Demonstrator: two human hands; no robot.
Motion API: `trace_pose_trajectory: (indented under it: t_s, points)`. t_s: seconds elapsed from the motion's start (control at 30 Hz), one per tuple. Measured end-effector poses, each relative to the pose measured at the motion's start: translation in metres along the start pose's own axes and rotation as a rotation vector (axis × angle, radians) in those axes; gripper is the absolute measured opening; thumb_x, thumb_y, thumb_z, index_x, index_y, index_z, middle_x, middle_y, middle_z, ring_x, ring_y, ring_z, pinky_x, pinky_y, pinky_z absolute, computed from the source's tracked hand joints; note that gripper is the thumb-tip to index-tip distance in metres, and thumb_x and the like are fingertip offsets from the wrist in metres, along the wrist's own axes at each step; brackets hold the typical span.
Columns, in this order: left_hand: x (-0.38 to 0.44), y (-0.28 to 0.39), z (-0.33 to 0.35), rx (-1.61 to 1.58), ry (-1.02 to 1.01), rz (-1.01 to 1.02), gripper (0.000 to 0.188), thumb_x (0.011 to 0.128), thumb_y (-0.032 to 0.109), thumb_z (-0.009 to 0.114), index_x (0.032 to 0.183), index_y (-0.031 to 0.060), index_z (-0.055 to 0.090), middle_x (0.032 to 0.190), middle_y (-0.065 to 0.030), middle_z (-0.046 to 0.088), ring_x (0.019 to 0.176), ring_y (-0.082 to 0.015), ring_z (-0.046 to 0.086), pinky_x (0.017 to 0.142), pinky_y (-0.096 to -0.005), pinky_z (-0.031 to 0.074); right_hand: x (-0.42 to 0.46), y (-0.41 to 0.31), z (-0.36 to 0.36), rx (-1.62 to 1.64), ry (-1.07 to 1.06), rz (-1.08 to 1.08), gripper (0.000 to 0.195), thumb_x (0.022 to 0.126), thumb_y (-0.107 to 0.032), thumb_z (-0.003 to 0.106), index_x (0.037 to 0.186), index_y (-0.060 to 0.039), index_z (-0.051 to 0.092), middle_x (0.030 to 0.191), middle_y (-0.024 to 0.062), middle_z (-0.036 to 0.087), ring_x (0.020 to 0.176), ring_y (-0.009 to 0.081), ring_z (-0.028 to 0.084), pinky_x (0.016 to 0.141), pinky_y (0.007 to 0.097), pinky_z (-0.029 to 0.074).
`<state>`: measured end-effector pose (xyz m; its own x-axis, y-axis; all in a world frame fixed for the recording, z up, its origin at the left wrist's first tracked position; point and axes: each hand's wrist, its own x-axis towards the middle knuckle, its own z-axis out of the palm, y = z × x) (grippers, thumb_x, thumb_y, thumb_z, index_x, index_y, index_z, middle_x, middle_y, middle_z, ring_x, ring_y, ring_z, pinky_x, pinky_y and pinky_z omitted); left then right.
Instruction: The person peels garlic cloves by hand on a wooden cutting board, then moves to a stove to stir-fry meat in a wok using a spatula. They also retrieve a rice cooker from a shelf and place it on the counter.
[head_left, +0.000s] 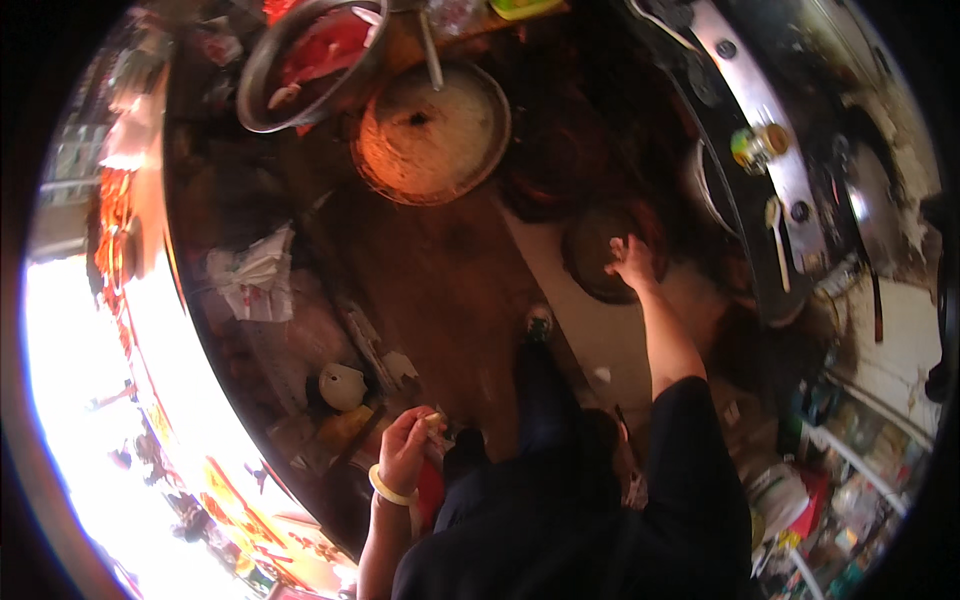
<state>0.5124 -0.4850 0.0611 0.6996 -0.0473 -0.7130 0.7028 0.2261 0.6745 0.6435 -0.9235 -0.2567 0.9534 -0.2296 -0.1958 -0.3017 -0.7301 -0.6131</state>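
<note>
My left hand (405, 448), with a pale yellow bangle (391, 489) at its wrist, pinches a small pale piece (433, 420) of something I cannot identify between thumb and fingertips. My right hand (632, 262) reaches out on the other side, its fingers apart and nothing seen in them. Below or beside it lies a dark round pan or lid (596, 259); whether they touch I cannot tell. Further ahead stands a wide round basin (480, 142) with pale content and a handled utensil (431, 56) leaning at its rim.
A metal bowl (255, 97) with red contents is beyond the basin. On the right, a dark counter holds a jar (757, 148) and a white spoon (780, 247). Crumpled white bags (259, 281) lie left. A bright window-side ledge (217, 382) curves along the left.
</note>
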Motion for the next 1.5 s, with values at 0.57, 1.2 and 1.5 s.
trace_pose_trajectory:
  t_s: [0.57, 1.2, 1.5]
  points:
    - [-0.01, 0.043, 0.069, 0.276, 0.169, 0.342, 0.017, 0.09, 0.009, 0.058, 0.102, -0.0022, 0.064, 0.082, -0.0061, 0.067, 0.067, -0.0065, 0.058, 0.06, -0.0196, 0.048, -0.1, -0.2, -0.108, 0.397, -0.167, 0.058, 0.035, 0.092, -0.034, 0.054, 0.079, -0.0013, 0.059, 0.065, 0.0166, 0.057, 0.06, 0.028, 0.057, 0.057, 0.0404, 0.044]
    - [-0.073, 0.034, 0.133, 0.484, -0.267, 0.822, 0.025, 0.095, 0.018, 0.047, 0.083, -0.0023, 0.055, 0.071, -0.0194, 0.056, 0.064, -0.035, 0.054, 0.061, -0.0386, 0.044, -0.274, -0.361, -0.203, 0.335, 0.232, -0.469, 0.034, 0.092, -0.018, 0.051, 0.062, -0.0014, 0.052, 0.055, 0.0154, 0.05, 0.048, 0.0323, 0.05, 0.045, 0.0402, 0.038]
    - [-0.089, 0.035, 0.247, -0.016, -0.482, 0.228, 0.035, 0.098, 0.033, 0.042, 0.075, 0.0104, 0.055, 0.063, 0.0055, 0.045, 0.053, -0.0036, 0.036, 0.046, -0.0211, 0.029, -0.225, -0.28, -0.277, 0.432, 0.356, -0.924, 0.031, 0.088, -0.011, 0.051, 0.058, -0.0046, 0.044, 0.054, 0.0103, 0.041, 0.045, 0.0279, 0.044, 0.042, 0.038, 0.032]
